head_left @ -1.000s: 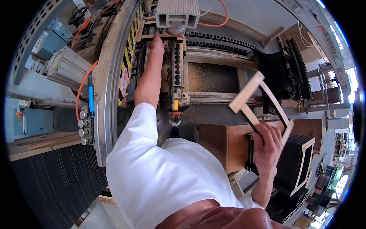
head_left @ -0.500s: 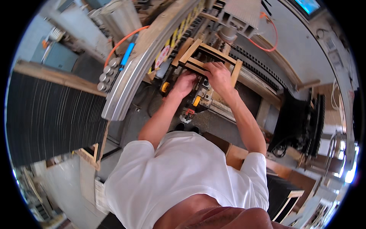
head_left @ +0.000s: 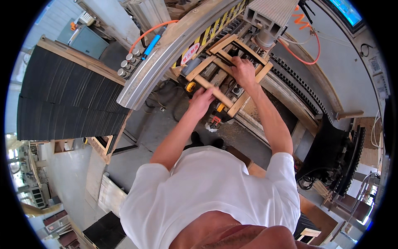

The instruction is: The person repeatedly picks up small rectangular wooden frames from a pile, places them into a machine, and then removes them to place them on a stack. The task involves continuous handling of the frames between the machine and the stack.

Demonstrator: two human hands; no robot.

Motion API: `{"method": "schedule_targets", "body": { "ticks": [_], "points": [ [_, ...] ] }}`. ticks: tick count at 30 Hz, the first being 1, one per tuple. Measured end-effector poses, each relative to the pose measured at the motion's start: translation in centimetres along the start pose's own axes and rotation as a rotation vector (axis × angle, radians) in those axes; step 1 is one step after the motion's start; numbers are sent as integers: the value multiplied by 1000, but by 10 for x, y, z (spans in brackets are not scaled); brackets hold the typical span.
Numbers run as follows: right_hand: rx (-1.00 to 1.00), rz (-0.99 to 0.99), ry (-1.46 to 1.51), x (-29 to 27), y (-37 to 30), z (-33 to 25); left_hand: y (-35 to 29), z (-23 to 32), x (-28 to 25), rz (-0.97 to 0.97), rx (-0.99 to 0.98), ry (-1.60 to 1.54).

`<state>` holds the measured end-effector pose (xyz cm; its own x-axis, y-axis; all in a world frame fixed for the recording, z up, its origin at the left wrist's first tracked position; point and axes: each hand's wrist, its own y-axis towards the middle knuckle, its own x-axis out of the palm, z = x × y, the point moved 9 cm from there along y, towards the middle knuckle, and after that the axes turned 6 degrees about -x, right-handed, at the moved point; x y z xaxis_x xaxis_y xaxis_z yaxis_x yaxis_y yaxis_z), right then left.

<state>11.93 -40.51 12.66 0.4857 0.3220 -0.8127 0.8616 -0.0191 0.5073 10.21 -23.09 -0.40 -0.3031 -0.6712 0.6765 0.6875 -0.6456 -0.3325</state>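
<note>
A yellow-and-black striped warning strip is seen along the curved grey metal guard in the upper middle of the frame, and beside it a small oval red-and-white label is fixed to the same guard. At the upper right edge a screen with a blue glow is partly shown. A tall stack of dark slatted panels, topped by pale wooden rails, fills the upper left.

The wooden frame lies on the machine bed in the upper centre, just below a ribbed grey metal housing. It is made of pale, unfinished timber: long outer rails joined by crosspieces into a rectangular shape, set at a slant in the picture.

The left hand is laid on the frame's lower rail, with the fingers curled closed around that bar. The right hand is placed on a crosspiece nearer the frame's far end, fingers bent down over the wood; whether the thumb is wrapped beneath cannot be told. An orange coiled hose is looped at the upper right, and a second orange hose with a blue fitting is run along the guard at the upper left.
</note>
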Motion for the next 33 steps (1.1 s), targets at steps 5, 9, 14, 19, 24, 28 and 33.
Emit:
{"method": "schedule_targets", "body": {
  "ticks": [5,9,14,19,24,28,33],
  "points": [
    [40,-68,-149,41,31,27,-92,5,-37,62,-48,16],
    [42,-131,-150,44,43,29,-143,13,-68,36,-39,74],
    [27,-225,-430,46,65,31,-165,14,-125,100,-136,-2],
    [30,-347,-698,59,97,56,-162,25,-201,202,-177,-26],
    [107,-409,-795,69,123,93,-171,26,-261,351,-188,-60],
    [150,-420,-795,70,142,117,-182,20,-290,437,-130,-36],
    [143,-441,-639,78,153,154,-186,13,-286,499,-146,-90]
  ]
}}
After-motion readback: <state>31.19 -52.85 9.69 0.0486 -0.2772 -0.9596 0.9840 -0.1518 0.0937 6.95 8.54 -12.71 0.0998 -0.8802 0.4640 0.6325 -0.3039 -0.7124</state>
